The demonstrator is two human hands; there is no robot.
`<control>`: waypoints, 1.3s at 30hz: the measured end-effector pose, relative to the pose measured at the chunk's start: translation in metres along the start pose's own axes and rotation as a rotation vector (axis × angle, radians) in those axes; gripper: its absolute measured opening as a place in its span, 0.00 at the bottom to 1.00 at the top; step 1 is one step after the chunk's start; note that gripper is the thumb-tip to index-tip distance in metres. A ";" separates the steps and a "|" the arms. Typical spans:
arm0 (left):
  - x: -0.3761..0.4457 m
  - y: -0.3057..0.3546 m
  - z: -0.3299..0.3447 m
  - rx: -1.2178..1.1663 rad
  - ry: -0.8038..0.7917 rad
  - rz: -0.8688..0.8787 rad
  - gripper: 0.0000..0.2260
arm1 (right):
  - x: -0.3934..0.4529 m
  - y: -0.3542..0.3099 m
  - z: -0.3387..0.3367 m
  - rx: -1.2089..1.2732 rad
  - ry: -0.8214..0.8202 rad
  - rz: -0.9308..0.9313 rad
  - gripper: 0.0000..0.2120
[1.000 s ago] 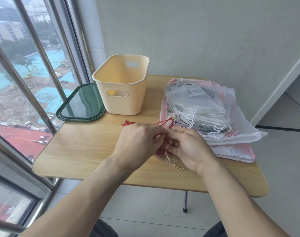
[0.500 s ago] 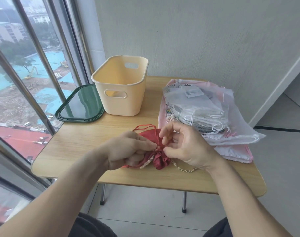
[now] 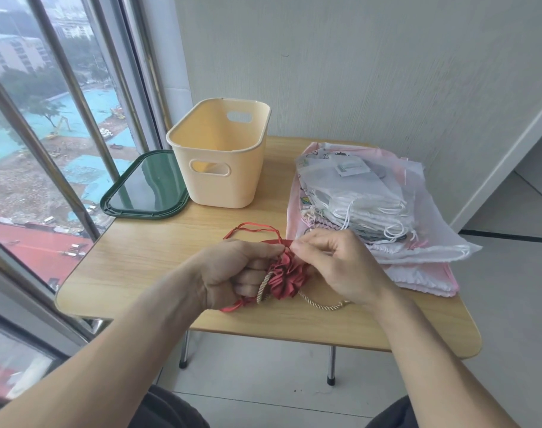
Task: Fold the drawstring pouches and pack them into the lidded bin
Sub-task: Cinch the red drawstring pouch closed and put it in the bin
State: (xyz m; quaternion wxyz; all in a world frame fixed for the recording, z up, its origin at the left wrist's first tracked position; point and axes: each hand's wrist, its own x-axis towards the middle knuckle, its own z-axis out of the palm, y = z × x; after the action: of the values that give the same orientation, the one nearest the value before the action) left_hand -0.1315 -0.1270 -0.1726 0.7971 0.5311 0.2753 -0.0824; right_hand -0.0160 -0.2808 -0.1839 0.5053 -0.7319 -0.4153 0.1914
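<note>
A red drawstring pouch [image 3: 286,278] is bunched up near the table's front edge, its gathered mouth ruffled. My left hand [image 3: 232,273] is closed around the pouch's body. My right hand [image 3: 340,264] pinches its red cord at the neck. A red cord loop [image 3: 252,230] lies just beyond my hands and a beige twisted cord [image 3: 320,304] trails toward me. The cream bin [image 3: 220,156] stands open and empty at the back. Its dark green lid [image 3: 146,185] lies flat to the bin's left. A stack of white and pink pouches [image 3: 365,205] lies at the right.
The small wooden table [image 3: 134,261] stands against a grey wall. A window with metal bars [image 3: 59,125] runs along the left side. Tiled floor shows below and to the right.
The pouch's mouth has been drawn together into a tight ruffle. My left hand now grips its body and my right hand has shifted to the cord at the neck.
</note>
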 end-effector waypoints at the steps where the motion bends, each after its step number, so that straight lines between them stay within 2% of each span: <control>1: 0.000 -0.001 0.001 0.001 0.005 -0.005 0.18 | 0.000 0.001 0.000 -0.032 0.014 -0.019 0.10; 5: 0.002 -0.003 0.003 -0.025 0.012 -0.023 0.13 | -0.001 0.002 0.001 -0.065 0.036 -0.015 0.08; 11: 0.002 -0.004 0.010 -0.078 0.029 -0.020 0.14 | 0.000 0.000 0.004 -0.144 0.163 -0.067 0.11; 15: 0.002 -0.004 0.012 -0.082 0.065 0.022 0.23 | 0.000 -0.002 0.008 -0.210 0.216 -0.148 0.08; 18: 0.002 -0.003 0.014 -0.049 0.123 0.070 0.25 | 0.001 -0.001 0.012 -0.231 0.227 -0.156 0.06; 22: 0.002 -0.005 0.013 0.105 0.267 0.218 0.15 | 0.001 -0.001 0.010 -0.248 0.234 -0.160 0.03; 24: 0.001 -0.008 0.011 0.261 0.350 0.325 0.11 | 0.001 -0.002 0.009 -0.234 0.185 -0.098 0.04; 27: 0.002 -0.009 0.007 0.507 0.450 0.471 0.09 | 0.001 -0.003 0.009 -0.173 0.056 0.033 0.07; 31: 0.005 -0.010 0.004 0.596 0.470 0.525 0.09 | 0.002 -0.012 0.005 0.199 -0.027 0.227 0.09; 36: 0.007 -0.010 0.001 0.647 0.486 0.557 0.09 | 0.002 -0.008 0.000 0.423 -0.055 0.244 0.14; 39: 0.009 -0.010 -0.003 0.657 0.483 0.553 0.09 | 0.001 -0.008 -0.003 0.559 -0.030 0.258 0.11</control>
State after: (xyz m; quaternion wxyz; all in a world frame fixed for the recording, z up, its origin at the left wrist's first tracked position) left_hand -0.1295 -0.1277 -0.1864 0.4929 0.8115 0.2605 0.1753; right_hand -0.0172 -0.2805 -0.1753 0.6525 -0.6082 -0.2574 0.3715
